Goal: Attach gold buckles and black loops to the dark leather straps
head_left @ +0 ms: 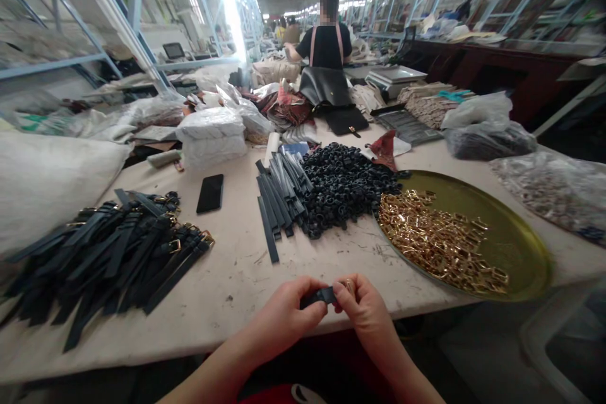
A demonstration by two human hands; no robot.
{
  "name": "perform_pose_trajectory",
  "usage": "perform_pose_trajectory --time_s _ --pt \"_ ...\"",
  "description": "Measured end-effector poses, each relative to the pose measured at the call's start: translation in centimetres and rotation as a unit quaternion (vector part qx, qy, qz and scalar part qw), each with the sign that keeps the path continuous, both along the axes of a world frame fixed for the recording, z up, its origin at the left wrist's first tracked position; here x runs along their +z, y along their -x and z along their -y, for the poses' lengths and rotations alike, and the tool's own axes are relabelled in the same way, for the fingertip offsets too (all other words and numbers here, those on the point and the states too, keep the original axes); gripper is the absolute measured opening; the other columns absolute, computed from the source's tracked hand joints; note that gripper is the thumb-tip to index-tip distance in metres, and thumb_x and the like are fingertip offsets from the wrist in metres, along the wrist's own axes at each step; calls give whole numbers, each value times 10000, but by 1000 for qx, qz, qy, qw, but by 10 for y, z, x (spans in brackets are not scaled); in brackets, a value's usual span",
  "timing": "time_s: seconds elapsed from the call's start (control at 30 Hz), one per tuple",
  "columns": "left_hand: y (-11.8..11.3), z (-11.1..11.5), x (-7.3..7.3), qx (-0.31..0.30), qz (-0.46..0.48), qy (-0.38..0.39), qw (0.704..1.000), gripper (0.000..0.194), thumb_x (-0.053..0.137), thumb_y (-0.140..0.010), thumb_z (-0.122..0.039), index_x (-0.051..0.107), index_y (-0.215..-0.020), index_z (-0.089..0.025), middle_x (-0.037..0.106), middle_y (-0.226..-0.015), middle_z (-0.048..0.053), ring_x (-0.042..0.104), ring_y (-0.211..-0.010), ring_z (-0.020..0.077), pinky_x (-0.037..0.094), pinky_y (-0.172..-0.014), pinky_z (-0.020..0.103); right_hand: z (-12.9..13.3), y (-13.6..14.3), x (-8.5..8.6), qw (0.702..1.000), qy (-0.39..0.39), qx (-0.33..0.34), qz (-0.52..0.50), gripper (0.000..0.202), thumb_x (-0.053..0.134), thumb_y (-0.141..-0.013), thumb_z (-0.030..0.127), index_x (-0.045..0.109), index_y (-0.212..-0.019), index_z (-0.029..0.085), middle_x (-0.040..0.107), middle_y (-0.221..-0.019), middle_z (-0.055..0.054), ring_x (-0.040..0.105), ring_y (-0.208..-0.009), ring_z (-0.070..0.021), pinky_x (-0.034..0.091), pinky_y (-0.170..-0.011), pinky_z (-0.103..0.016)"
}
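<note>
Near the table's front edge, my left hand [293, 312] is closed around a short dark strap [326, 295]. My right hand [362, 303] pinches the other end of that strap. Something small and gold-coloured shows among the right fingers, too small to name surely. Beyond my hands lie loose flat dark straps [274, 202] and a heap of small black strap loops [348, 183]. To the right, gold buckles [435, 240] are piled on a round golden tray [518, 243]. At the left is a pile of dark straps with gold buckles fitted [113, 252].
A black phone [210, 194] lies on the pale table [231, 284]. Behind it is a plastic-wrapped white bundle [211, 136]. A black bag [326, 89], plastic bags [490, 129] and stacked material fill the back. A person [329, 38] stands farther off.
</note>
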State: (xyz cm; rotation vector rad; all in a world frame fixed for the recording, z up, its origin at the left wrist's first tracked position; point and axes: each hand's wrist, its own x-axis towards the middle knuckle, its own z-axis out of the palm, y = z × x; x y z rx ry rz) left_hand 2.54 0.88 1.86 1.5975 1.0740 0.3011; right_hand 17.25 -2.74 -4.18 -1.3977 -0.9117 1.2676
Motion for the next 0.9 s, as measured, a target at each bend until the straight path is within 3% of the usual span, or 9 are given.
perform_pose_trajectory --time_s 0.1,0.2,0.33,0.43,0.57,0.67,0.8,0.9 --pt "2 2 -1 18 11 45 999 305 464 -725 -215 584 -1001 -167 620 -848 3 528 -729 128 398 -657 224 0 -1 -4 994 -25 -22 103 221 554 -728 393 438 -753 206 476 -549 64 447 -480 -110 360 -503 -236" --pt "6 3 -6 3 42 82 996 330 446 -717 -192 575 -1019 -160 606 -823 0 522 -689 116 403 -643 224 2 -4 -6 990 -32 36 136 240 529 -744 355 473 -921 202 518 -623 49 483 -512 -114 373 -505 -231" --pt "10 6 -11 -31 59 94 993 316 455 -701 -168 593 -984 -154 600 -787 -5 517 -684 109 393 -624 206 10 -8 -5 980 -17 135 145 132 519 -758 334 499 -770 203 465 -558 62 468 -527 -111 364 -510 -220" --pt "11 11 -13 -38 48 122 991 283 460 -702 -176 608 -942 -142 602 -725 -5 522 -648 107 392 -597 202 17 -8 -3 968 -41 176 176 95 501 -779 297 507 -777 201 519 -636 35 501 -602 -125 388 -562 -231" --pt "11 17 -17 -46 28 132 990 334 472 -684 -163 603 -991 -144 631 -752 11 548 -677 125 403 -599 208 26 -9 6 922 -130 229 285 73 466 -790 193 528 -751 199 541 -724 -1 512 -682 -140 386 -614 -247" --pt "12 21 -16 -63 26 123 990 378 468 -677 -145 595 -1033 -161 641 -772 8 552 -694 127 402 -600 204 28 -11 12 890 -154 265 337 130 441 -789 153 528 -703 196 528 -709 -6 500 -654 -139 369 -579 -243" --pt "11 24 -13 -79 28 134 988 360 435 -729 -184 577 -1059 -172 636 -780 8 547 -684 121 397 -588 201 30 -11 10 917 -114 247 291 83 476 -761 145 528 -721 196 562 -704 8 523 -671 -137 392 -612 -241" --pt "8 25 -16 -75 25 107 991 293 449 -726 -190 610 -969 -158 629 -770 5 531 -676 118 384 -590 198 31 -6 2 941 -88 213 249 34 498 -746 172 515 -726 192 570 -688 14 530 -656 -139 402 -612 -246"
